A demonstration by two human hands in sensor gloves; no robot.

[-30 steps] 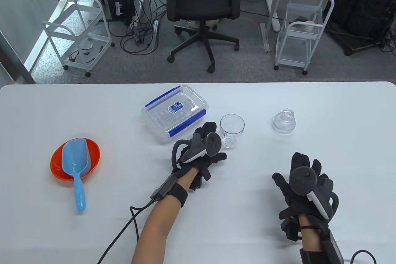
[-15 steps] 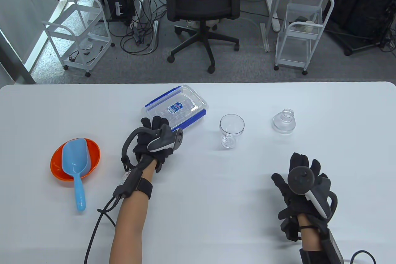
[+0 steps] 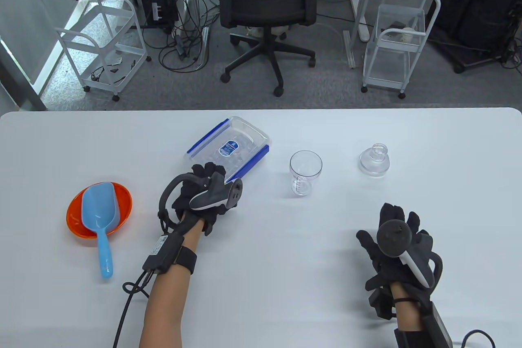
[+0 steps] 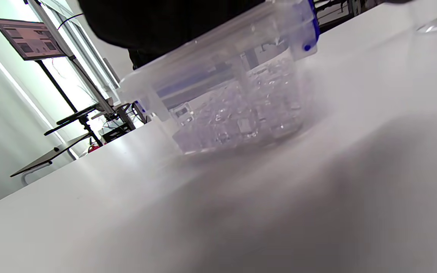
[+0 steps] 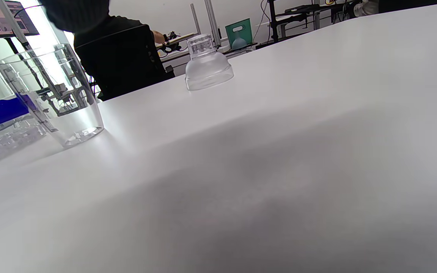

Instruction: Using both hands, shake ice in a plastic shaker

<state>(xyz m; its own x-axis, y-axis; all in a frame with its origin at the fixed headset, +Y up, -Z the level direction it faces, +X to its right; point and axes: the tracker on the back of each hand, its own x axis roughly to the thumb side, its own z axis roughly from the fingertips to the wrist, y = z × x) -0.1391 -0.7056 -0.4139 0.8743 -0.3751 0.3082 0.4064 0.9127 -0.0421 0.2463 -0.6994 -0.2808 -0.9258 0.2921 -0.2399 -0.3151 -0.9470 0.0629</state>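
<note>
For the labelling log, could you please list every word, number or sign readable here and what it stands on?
Nothing can be read.
Blue oval label on the clear plastic lidded container: too small and blurred.
Printed measuring marks on the clear plastic shaker cup: no figures legible.
Wall screen: blurred.

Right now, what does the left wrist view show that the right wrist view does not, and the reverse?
Only the left wrist view shows the whole clear ice box close up, blurred, with ice pieces inside and a blue clip on its lid.

Only the right wrist view shows the clear shaker lid standing on the table, beyond the empty shaker cup, which is seen whole and upright.

Both show the white table; the ice box appears in the right wrist view only as a blue-edged corner at the left edge, and a clear rim at the left wrist view's top right may be the cup.
</note>
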